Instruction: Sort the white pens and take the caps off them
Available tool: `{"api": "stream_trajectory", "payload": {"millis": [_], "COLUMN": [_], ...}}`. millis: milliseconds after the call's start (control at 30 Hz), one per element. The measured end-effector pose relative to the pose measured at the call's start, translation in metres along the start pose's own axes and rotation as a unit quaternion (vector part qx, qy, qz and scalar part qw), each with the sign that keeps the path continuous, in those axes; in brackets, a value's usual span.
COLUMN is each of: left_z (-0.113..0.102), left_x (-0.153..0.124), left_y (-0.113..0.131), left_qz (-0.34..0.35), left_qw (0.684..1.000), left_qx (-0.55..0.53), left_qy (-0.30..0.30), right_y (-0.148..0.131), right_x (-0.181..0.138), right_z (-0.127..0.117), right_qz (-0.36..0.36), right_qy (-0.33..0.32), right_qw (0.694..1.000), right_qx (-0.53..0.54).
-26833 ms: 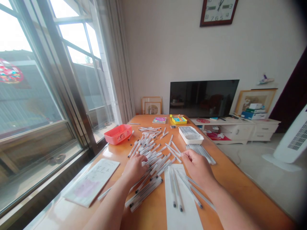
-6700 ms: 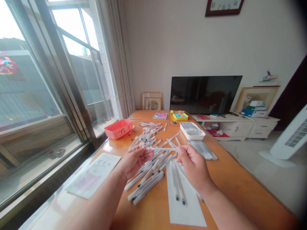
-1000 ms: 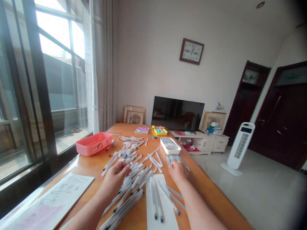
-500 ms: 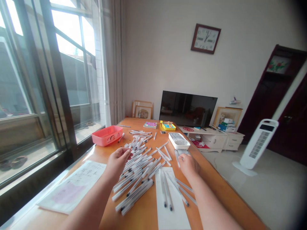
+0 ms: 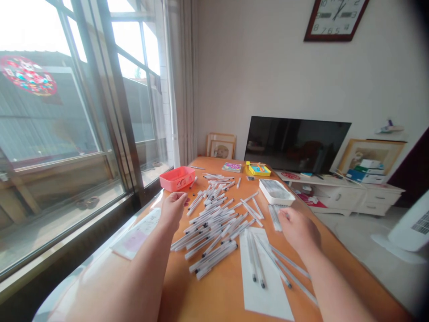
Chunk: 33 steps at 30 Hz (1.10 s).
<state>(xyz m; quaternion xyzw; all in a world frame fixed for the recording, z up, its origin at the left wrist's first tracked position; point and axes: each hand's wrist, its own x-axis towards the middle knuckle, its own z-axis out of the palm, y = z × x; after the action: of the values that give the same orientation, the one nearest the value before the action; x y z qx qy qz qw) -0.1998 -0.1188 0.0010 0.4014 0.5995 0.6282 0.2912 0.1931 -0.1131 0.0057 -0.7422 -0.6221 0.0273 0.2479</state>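
My left hand (image 5: 173, 209) is closed, thumb and fingers pinched together, above the table just in front of the pink basket (image 5: 170, 182). Whatever its fingertips hold is too small to make out. Beside it spreads a loose pile of white pens (image 5: 217, 213) with black ends. My right hand (image 5: 299, 227) is closed over the right side of the table, its fingertips at a short row of pens (image 5: 274, 218); its grip is hidden. Behind that row stands a white box (image 5: 280, 199) with clear pen parts inside. Several long pens lie on and beside a white sheet (image 5: 256, 298).
A booklet (image 5: 134, 241) lies by my left forearm. At the far end of the wooden table (image 5: 191, 299) are a colourful book (image 5: 232, 167) and a yellow box (image 5: 259, 171). Windows line the left; a television (image 5: 295, 145) stands on a white cabinet (image 5: 345, 194) beyond.
The camera view has turned left and tilted down. My left hand has shifted left, away from the pen pile and closer to the pink basket. My right hand remains by the short row of pens.
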Motion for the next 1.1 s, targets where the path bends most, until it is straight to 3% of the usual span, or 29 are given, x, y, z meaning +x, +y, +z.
{"api": "stream_trajectory", "payload": {"millis": [167,333,533,667,933,1100], "left_z": [-0.006,-0.005,0.006,0.014,0.028,0.034], "left_x": [0.008,0.008,0.004,-0.003,-0.021,-0.026], "left_y": [-0.015,-0.024,-0.031,-0.03,-0.026,-0.021], "left_qz": [0.018,0.021,0.06,0.084,0.158,0.132], "left_qw": [0.989,0.98,0.951,0.939,0.903,0.912], "left_qx": [0.143,0.197,0.294,0.308,0.346,0.309], "left_qy": [0.035,0.011,-0.077,-0.129,-0.198,-0.234], "right_y": [-0.011,-0.014,-0.014,-0.018,-0.03,-0.032], "right_x": [-0.012,-0.015,-0.018,-0.024,-0.03,-0.03], "right_z": [-0.003,-0.005,-0.007,-0.005,-0.008,-0.009], "right_qz": [-0.041,-0.046,-0.082,-0.122,-0.136,-0.14], "right_qy": [-0.022,-0.064,-0.084,-0.096,-0.115,-0.117], "right_qw": [0.999,0.996,0.992,0.985,0.982,0.981], "right_qx": [0.011,0.028,0.051,0.072,0.055,0.06]}}
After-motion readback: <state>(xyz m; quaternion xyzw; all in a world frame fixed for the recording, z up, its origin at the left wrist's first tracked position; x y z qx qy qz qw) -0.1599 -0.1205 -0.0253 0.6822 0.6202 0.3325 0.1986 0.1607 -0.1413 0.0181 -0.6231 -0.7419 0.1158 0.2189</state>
